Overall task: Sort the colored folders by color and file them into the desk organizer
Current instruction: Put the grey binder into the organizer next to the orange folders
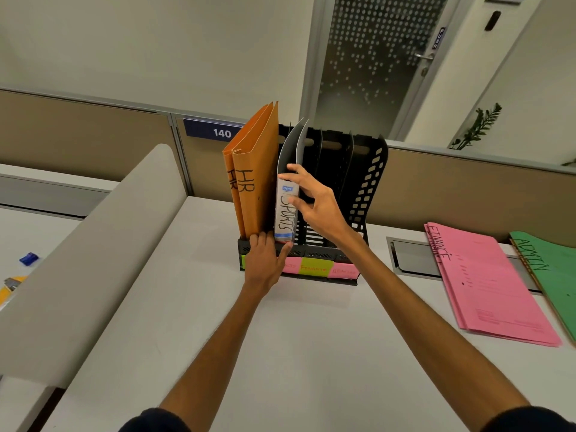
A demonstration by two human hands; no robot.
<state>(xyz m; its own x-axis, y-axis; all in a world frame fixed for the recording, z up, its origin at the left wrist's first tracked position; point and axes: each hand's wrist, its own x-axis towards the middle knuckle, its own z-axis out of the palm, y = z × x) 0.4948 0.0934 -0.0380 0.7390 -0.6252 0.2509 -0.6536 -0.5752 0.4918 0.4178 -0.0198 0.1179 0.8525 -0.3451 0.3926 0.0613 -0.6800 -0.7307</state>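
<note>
Hands first: your right hand [318,204] is curled on the near spine of the grey card folder [285,213] marked SPORTS, thumb and forefinger pinching it, while your left hand [265,260] lies flat with straight fingers against the front lip of the black perforated plastic desk organizer [367,188], holding nothing. That grey folder stands upright in the second slot from the left, just beside the two tall orange card folders [252,169] marked HR in the leftmost slot. It looks light and thin, with covers splaying at the top, so I'd expect it to flex and lean; the stiffer spine low down is the place to hold it. The organizer itself looks light enough to slide, so bracing its base makes sense. To your right, well apart, flat pink paper folders [486,285] marked FINANCE lie across a metal cable slot [411,257], with a green folder [551,263] marked ADMIN beyond them. Coloured sticky labels [313,268] run along the organizer's front. The three slots on the right look open, with nothing blocking them.
</note>
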